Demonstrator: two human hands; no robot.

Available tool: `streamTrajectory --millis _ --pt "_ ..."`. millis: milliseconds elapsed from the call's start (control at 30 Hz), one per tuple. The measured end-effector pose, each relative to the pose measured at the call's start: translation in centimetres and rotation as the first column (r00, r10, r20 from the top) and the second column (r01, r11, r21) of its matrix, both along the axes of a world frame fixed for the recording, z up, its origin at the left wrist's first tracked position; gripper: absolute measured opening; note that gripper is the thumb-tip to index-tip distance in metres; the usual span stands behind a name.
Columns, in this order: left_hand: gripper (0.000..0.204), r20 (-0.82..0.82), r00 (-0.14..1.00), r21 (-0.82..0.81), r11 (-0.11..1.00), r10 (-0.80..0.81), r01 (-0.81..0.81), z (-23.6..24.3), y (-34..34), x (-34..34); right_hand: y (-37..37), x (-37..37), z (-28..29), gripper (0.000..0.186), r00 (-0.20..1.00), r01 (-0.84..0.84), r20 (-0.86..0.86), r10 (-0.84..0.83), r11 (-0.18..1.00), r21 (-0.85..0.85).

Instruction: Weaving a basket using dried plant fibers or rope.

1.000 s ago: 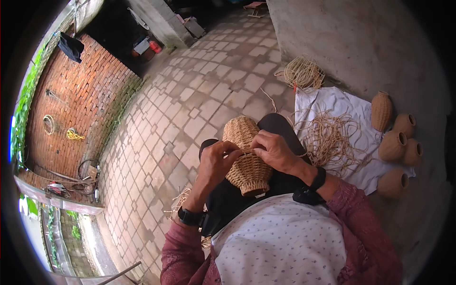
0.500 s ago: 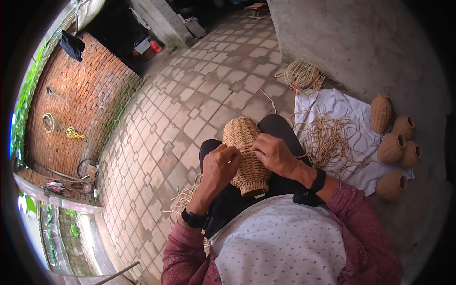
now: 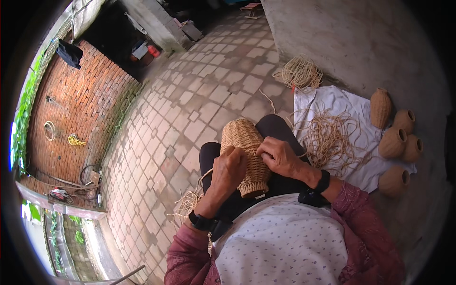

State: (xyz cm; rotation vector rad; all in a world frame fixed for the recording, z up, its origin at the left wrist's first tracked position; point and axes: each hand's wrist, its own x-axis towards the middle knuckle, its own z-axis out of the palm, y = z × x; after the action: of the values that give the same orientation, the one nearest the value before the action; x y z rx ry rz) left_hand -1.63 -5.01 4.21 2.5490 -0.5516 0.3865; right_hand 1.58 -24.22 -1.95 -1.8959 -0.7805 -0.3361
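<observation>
A woven straw vase (image 3: 240,135) lies across my lap on the black trousers, its narrow rimmed mouth toward my belly. My left hand (image 3: 230,168) is closed over the vase's left side, fingertips curled out of sight. From beneath it a straw cord (image 3: 205,176) trails to the lower left. On the vase's right side my right hand (image 3: 280,156) is closed in a pinch, thumb against the fingers, at the weave. Another straw cord (image 3: 302,155) shows beside this hand, leading toward the loose pile. Cord within the fingers is mostly hidden.
At the right, a white cloth (image 3: 311,97) on the floor carries a tangle of straw cord (image 3: 332,137). Several finished woven vases (image 3: 393,142) stand or lie along its right edge. A cord coil (image 3: 300,72) sits by the wall. More cord (image 3: 187,204) hangs beside my left leg.
My left hand has turned and moved slightly down over the vase. My right hand has shifted a little right and down, so the hands are farther apart.
</observation>
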Motion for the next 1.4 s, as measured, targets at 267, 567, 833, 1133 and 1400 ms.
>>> streamTrajectory --millis 267,567,833,1133,1400 --pt "0.012 0.189 0.980 -0.048 0.997 0.070 -0.062 -2.4 -0.1 -2.6 -0.8 0.3 0.0 0.010 0.995 0.090 -0.055 -0.086 0.993 0.081" --pt "0.016 0.186 0.980 -0.065 0.996 0.067 -0.056 -2.8 -0.1 -2.5 -0.3 4.3 -0.2 0.011 0.975 0.078 0.220 -0.031 0.976 -0.206" --pt "0.014 0.199 0.977 -0.041 0.996 0.084 -0.077 -1.8 -0.6 -1.9 -0.6 4.0 -0.5 0.011 0.995 0.083 0.052 -0.083 0.997 0.001" --pt "0.011 0.103 0.995 -0.016 1.000 0.005 -0.004 -1.3 -1.3 -0.3 -0.9 0.9 -0.8 0.009 0.998 -0.062 0.027 0.061 0.997 0.040" --pt "0.009 0.085 0.992 0.036 0.995 0.095 -0.098 -1.3 -2.7 0.3 -0.3 0.9 -0.9 0.006 0.996 -0.032 0.084 0.032 0.999 -0.001"
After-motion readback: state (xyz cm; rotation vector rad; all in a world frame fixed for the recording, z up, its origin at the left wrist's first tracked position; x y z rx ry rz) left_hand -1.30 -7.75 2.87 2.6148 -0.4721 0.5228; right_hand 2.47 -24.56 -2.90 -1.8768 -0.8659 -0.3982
